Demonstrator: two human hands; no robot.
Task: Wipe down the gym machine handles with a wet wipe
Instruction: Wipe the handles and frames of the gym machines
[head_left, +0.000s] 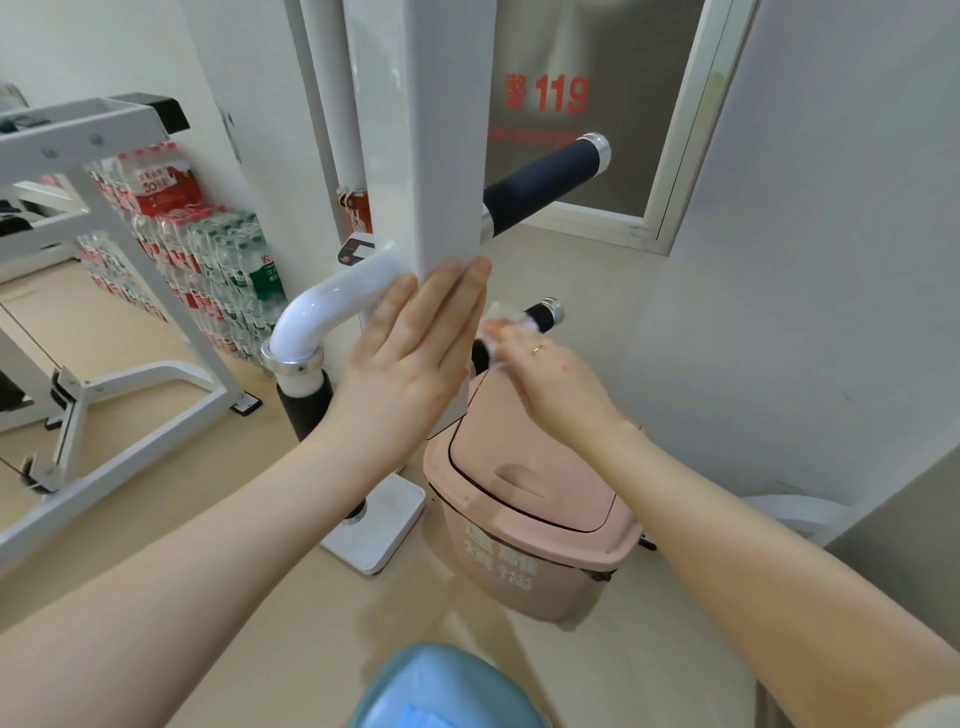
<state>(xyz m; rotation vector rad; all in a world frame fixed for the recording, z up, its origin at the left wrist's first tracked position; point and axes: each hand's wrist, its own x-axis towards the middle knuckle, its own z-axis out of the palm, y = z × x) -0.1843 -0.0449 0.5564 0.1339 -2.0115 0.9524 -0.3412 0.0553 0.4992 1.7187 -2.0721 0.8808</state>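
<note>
Stacked water bottles (208, 260) by the wall at left, left hand (410, 353) flat with straight fingers against the white machine post (426, 156), right hand (545, 374) wrapping a blurred white wet wipe (501, 325) around the lower black handle (540, 314), pink bin (530, 509) below, upper black handle (545, 182) bare above.

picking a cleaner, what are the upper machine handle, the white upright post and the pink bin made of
Upper machine handle: matte dark grip, likely rubber or foam, between shiny metal collars.
White upright post: probably glossy painted metal; it shows soft reflections.
Pink bin: apparently moulded plastic, smooth with a dull sheen.
</note>
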